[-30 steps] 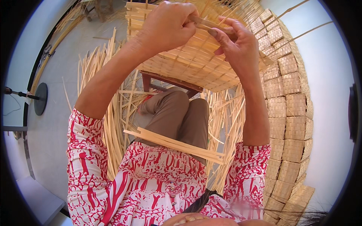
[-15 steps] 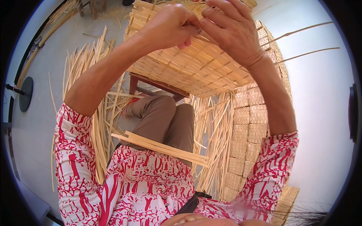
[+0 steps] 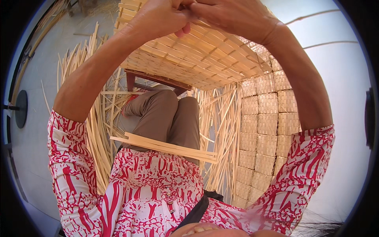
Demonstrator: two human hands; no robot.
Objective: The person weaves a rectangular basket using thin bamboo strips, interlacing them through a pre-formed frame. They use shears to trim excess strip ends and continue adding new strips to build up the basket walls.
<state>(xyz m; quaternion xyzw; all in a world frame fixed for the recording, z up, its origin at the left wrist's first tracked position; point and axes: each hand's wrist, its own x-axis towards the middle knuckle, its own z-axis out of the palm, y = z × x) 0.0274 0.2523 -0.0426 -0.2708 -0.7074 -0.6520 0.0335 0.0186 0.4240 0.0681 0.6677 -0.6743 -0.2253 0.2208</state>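
Observation:
A pale woven basket point(image 3: 189, 59) of flat bamboo-like strips stands tilted in front of me at the top of the view. Over its upper side, my left hand point(image 3: 164, 17) and my right hand point(image 3: 233, 17) meet at the fingertips. Fingers of both hands are curled and pressed together at the weave. What they pinch is hidden behind the knuckles, and the top of the left hand is cut off by the picture's edge. Several loose flat strips point(image 3: 166, 149) lie across my lap.
A dark red wooden stool point(image 3: 158, 79) supports the basket. Long loose strips point(image 3: 98, 134) cover the floor at left, and more strips point(image 3: 221, 122) lie right of my knees. Stacked small woven pieces point(image 3: 267, 118) stand at the right. A round black base point(image 3: 21, 108) sits far left.
My right hand has come down from raised, spread fingers and closed in against the left. Both hands now sit higher in the picture, and the whole view has shifted slightly.

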